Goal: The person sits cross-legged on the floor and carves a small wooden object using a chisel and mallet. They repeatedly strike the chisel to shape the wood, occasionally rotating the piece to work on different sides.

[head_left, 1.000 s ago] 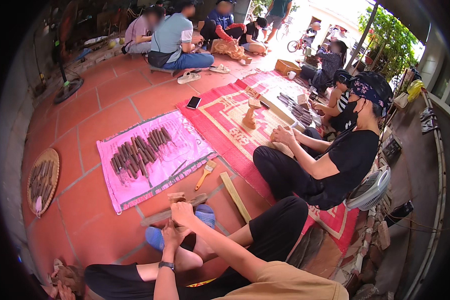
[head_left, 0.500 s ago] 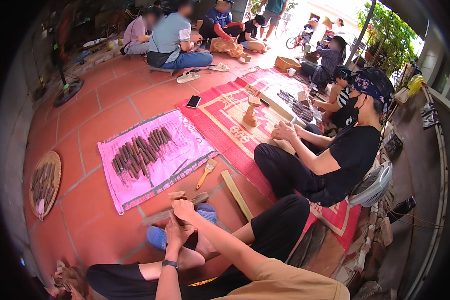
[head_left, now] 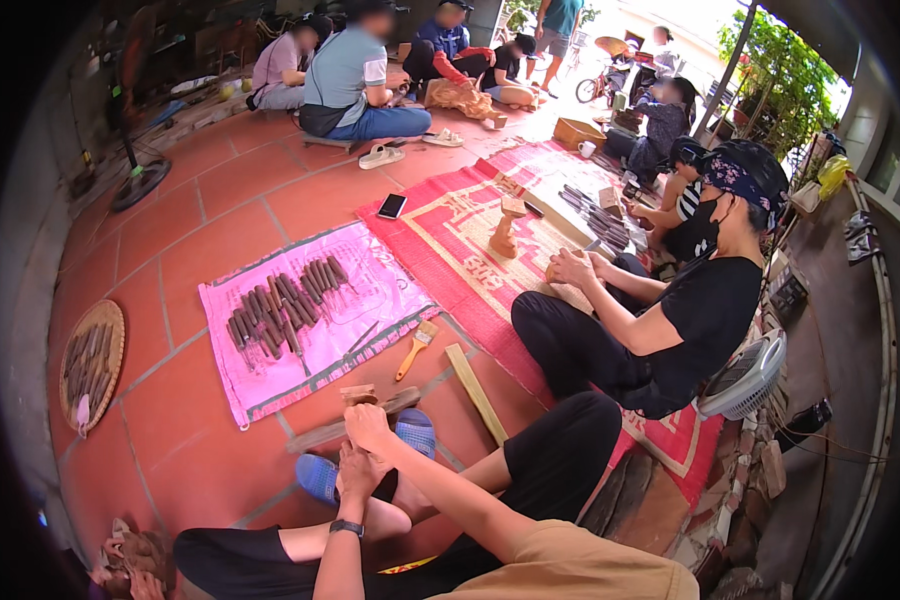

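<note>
My right hand (head_left: pixel 370 427) is closed, knuckles up, just behind a small brown wooden piece (head_left: pixel 358 394) above the floor. Close below it, against its wrist side, my left hand (head_left: pixel 356 470) is also closed. What lies inside the fingers is hidden; I cannot tell which hand grips the wooden piece. Under and beside the hands lie a dark wood bar (head_left: pixel 315 437) and another wood length (head_left: pixel 403 398). My feet are in blue slippers (head_left: pixel 416 430). Ahead, many dark-handled carving tools (head_left: pixel 275 315) lie on a pink sheet (head_left: pixel 245 388), with a flat paintbrush (head_left: pixel 417 348) beside it.
A wood strip (head_left: pixel 475 395) lies right of the brush. A round basket (head_left: pixel 119 330) of tools stands at left. A co-worker (head_left: pixel 700 300) sits close at right on a red mat (head_left: pixel 430 225), near a wooden carving (head_left: pixel 505 235) and a phone (head_left: pixel 392 206). More people sit farther back.
My left hand's fingers, stretched upward before, have drawn in below my right hand. The right hand has shifted slightly downward. The whole view has moved a little.
</note>
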{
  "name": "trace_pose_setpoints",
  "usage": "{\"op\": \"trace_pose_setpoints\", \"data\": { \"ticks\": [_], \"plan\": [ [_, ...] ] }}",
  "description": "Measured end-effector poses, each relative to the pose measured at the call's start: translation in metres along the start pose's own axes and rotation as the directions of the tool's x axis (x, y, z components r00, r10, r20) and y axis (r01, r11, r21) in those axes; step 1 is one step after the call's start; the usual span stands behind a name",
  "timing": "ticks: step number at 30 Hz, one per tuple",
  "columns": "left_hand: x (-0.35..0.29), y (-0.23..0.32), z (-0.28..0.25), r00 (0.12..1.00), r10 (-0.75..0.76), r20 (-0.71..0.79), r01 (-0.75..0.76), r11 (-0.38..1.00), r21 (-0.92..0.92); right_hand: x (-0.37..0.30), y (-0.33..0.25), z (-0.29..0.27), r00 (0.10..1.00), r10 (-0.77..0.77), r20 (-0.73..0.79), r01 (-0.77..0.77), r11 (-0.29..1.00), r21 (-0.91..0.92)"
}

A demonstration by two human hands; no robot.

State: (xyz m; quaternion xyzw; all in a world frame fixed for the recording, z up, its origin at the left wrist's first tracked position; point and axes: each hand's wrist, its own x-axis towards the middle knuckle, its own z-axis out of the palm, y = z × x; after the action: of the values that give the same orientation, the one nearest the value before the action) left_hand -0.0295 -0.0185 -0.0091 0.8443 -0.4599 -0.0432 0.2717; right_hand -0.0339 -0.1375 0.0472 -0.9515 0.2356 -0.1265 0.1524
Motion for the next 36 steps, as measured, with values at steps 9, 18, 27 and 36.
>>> {"op": "trace_pose_setpoints", "data": {
  "ticks": [9,18,27,36],
  "plan": [
    [-0.002,0.007,-0.011,0.997,-0.058,0.042,0.058,0.998,-0.006,-0.009,-0.003,-0.002,1.000,-0.002,0.000,0.002,0.998,0.057],
    [0.001,0.029,-0.024,0.983,-0.157,0.090,0.161,0.986,-0.045,0.001,0.009,0.008,0.998,0.053,0.044,-0.056,0.996,0.075],
    [0.005,0.040,-0.027,0.978,-0.170,0.117,0.178,0.982,-0.057,0.008,0.020,0.008,0.998,0.055,0.021,-0.056,0.997,0.058],
    [0.002,0.026,-0.016,0.986,-0.142,0.090,0.141,0.990,0.008,0.011,0.011,0.004,0.996,0.094,0.008,-0.094,0.993,0.065]
  ]
}}
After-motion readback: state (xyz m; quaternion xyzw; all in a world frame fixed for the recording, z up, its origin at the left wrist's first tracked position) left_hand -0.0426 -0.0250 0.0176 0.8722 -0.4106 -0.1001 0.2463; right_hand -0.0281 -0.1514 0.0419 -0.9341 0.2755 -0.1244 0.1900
